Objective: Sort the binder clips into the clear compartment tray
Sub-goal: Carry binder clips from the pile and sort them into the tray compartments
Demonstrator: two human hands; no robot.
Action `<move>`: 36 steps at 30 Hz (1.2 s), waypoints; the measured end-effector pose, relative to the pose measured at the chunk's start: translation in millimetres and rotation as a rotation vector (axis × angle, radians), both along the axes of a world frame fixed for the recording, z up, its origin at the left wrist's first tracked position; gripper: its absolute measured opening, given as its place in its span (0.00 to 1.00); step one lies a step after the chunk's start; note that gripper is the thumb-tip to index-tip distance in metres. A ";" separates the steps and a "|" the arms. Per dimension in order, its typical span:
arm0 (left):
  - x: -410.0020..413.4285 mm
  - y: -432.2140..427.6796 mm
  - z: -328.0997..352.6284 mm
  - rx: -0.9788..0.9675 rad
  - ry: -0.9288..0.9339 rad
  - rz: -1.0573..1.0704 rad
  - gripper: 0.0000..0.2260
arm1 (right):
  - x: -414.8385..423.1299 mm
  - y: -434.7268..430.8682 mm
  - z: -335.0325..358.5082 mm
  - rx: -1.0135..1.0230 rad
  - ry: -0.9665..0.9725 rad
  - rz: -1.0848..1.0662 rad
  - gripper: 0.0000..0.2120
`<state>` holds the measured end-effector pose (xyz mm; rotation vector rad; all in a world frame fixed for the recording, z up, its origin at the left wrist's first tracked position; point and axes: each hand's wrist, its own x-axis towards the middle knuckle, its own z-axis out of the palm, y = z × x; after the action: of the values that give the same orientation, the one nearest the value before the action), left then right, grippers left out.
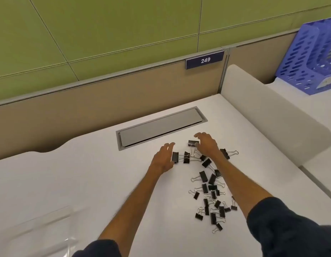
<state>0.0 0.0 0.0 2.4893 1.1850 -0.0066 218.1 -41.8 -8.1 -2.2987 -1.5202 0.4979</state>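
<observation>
Several black binder clips (209, 190) of different sizes lie scattered on the white desk (87, 182), in a band running from the middle toward the lower right. My left hand (163, 157) rests on the desk with fingers apart, its edge against a large clip (175, 157). My right hand (206, 145) hovers over the far end of the pile, fingers spread and curved, with another large clip (192, 143) just under its fingertips. The clear compartment tray (44, 230) shows faintly at the lower left, hard to make out.
A grey cable-hatch cover (161, 126) is set into the desk behind the hands. A white divider panel (272, 117) stands to the right, with a blue perforated file rack (313, 58) beyond it. A label reading 249 (205, 60) hangs on the back partition.
</observation>
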 end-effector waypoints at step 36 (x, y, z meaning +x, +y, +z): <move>-6.8 1.7 -33.9 0.102 0.148 -0.035 0.17 | -9.0 15.4 13.3 0.180 -0.261 0.222 0.03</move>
<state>-6.8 1.7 -33.9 2.6370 1.2287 -0.1459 209.1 -26.4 5.2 -2.1326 -1.8719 0.1087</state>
